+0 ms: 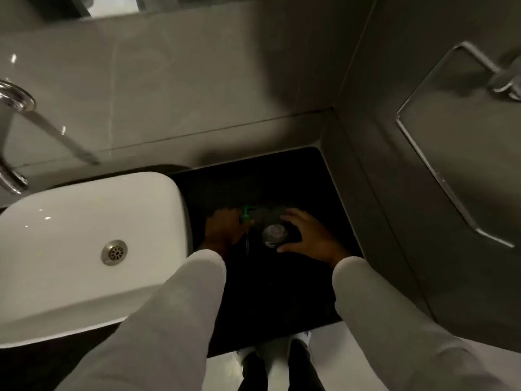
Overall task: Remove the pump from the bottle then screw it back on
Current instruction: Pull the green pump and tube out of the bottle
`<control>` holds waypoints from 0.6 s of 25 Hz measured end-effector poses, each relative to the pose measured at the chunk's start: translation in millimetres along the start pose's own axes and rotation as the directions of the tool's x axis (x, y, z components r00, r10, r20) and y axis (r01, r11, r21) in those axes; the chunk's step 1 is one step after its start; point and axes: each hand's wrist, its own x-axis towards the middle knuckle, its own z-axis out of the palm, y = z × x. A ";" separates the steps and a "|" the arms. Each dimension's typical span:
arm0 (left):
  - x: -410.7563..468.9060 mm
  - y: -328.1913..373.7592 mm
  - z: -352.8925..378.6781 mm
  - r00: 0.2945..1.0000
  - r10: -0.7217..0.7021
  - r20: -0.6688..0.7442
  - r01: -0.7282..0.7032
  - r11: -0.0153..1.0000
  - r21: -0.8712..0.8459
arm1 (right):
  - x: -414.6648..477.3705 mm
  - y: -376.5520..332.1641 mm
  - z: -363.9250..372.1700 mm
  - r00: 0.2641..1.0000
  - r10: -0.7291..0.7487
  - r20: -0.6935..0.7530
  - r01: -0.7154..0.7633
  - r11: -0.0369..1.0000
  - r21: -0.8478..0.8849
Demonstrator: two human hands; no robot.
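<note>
On the black counter (270, 292) a dark bottle (275, 234) stands upright, seen from above, its pale round top showing. My right hand (308, 235) curls around the bottle's right side and grips it. My left hand (222, 228) holds the green pump (247, 214) just left of the bottle. A thin dip tube (247, 244) hangs down from the pump, apart from the bottle's mouth. The scene is dim, so the bottle's body is hard to make out. Both arms wear light grey sleeves.
A white basin (84, 249) with a metal drain (114, 252) sits left of the counter, close to my left hand. A chrome tap (17, 103) is at far left. Tiled walls close the back and right. A metal holder (451, 136) hangs on the right wall.
</note>
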 end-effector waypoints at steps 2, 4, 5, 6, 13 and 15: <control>10.8 2.9 2.0 0.995 -0.099 -0.025 0.096 0.990 -0.105 | 6.5 0.8 1.0 0.998 -0.022 -0.066 0.026 0.997 0.074; 14.6 6.0 5.8 0.986 -0.165 -0.021 0.160 0.974 -0.159 | 7.5 -1.4 3.4 0.993 -0.032 -0.118 0.045 0.993 0.111; 17.7 7.1 9.8 0.983 -0.182 -0.011 0.176 0.962 -0.207 | 8.9 -1.4 4.7 0.992 -0.041 -0.123 0.057 0.990 0.130; 18.2 8.3 12.1 0.982 -0.191 -0.007 0.182 0.948 -0.260 | 8.9 -3.4 4.7 0.992 -0.040 -0.123 0.058 0.988 0.146; 13.1 17.0 -38.3 0.909 -0.277 -0.313 -0.018 0.722 -0.692 | 21.6 -8.7 -7.0 0.997 0.042 -0.072 -0.031 0.989 0.144; 0.1 20.5 -70.2 0.868 -0.223 -0.443 -0.232 0.608 -0.760 | 23.6 -12.6 -10.5 0.997 0.047 -0.059 -0.040 0.993 0.115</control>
